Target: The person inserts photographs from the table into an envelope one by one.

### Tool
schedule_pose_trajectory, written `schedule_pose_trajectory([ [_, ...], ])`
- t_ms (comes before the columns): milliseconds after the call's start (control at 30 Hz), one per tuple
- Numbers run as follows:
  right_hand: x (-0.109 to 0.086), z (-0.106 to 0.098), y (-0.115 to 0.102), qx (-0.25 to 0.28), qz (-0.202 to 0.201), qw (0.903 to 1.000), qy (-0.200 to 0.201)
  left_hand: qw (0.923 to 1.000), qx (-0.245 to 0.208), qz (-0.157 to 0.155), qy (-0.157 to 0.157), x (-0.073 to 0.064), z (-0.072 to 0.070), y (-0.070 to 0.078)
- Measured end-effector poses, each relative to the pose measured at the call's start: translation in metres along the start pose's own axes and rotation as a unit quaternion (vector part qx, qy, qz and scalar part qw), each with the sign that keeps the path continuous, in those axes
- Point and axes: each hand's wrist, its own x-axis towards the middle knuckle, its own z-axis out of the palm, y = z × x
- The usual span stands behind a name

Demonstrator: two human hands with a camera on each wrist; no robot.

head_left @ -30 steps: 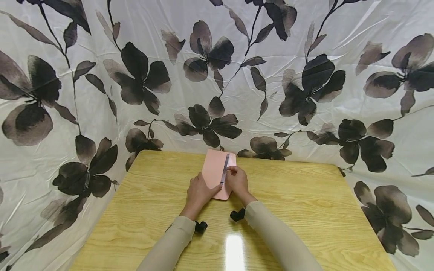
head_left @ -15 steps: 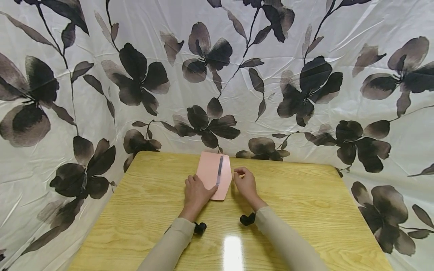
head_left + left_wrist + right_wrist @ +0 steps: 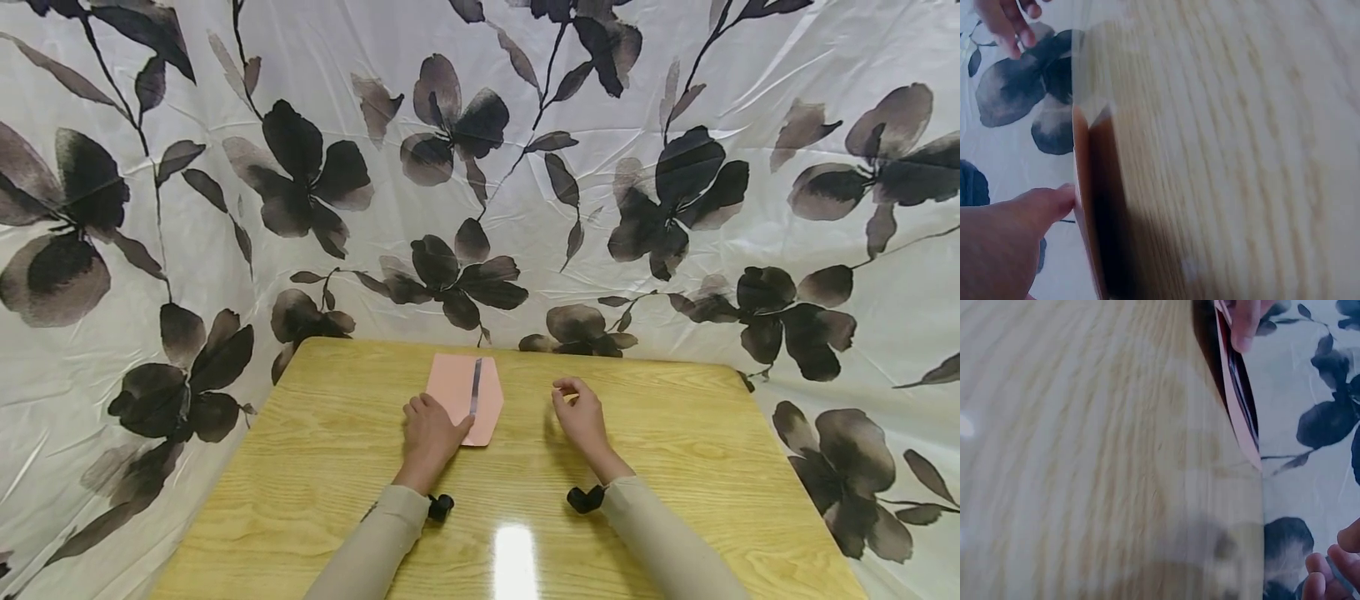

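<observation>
A pink envelope [image 3: 453, 379] lies toward the back of the table, its flap spread out to the right. Along the fold runs a dark, shiny strip [image 3: 476, 387]. My left hand [image 3: 430, 433] holds the envelope at its lower left, thumb over the face and fingers at the left edge. Seen edge-on in the left wrist view, the envelope [image 3: 1085, 187] stands slightly off the wood, with a dark shadow beneath. To the right, apart from it, my right hand [image 3: 583, 417] hovers with loosely bent fingers and nothing visible between them.
The wood-grain table [image 3: 675, 433] ends at the back against a white cloth [image 3: 555, 275] with dark printed flowers. Small black devices [image 3: 441, 507] sit at both wrists. A bright light reflection shows at the table's front.
My right hand has left the envelope's flap and moved right. The flap has swung outward, and the envelope has shifted slightly left and straightened under my left hand.
</observation>
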Motion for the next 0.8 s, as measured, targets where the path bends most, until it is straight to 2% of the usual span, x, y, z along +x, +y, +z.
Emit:
schedule_pose_trajectory([
  [200, -0.005, -0.013, 0.005, -0.012, -0.001, 0.9999, -0.008, 0.9994, 0.031, -0.003, -0.016, -0.002, -0.002, 0.0],
  [433, -0.01, -0.03, 0.007, -0.05, -0.007, 0.9981, -0.035, 0.9985, 0.025, -0.005, -0.048, -0.001, -0.006, 0.0],
  [567, -0.012, -0.042, 0.01, -0.065, -0.009, 0.9962, -0.057, 0.9977, 0.011, 0.026, -0.061, 0.001, -0.014, -0.005],
  [667, -0.013, -0.051, 0.014, -0.089, -0.019, 0.9935, -0.068, 0.9974, -0.008, 0.052, -0.05, 0.005, -0.021, -0.01],
  [800, -0.013, -0.064, 0.018, -0.144, -0.054, 0.9857, -0.069, 0.9965, -0.02, 0.076, -0.027, 0.012, -0.029, -0.024],
])
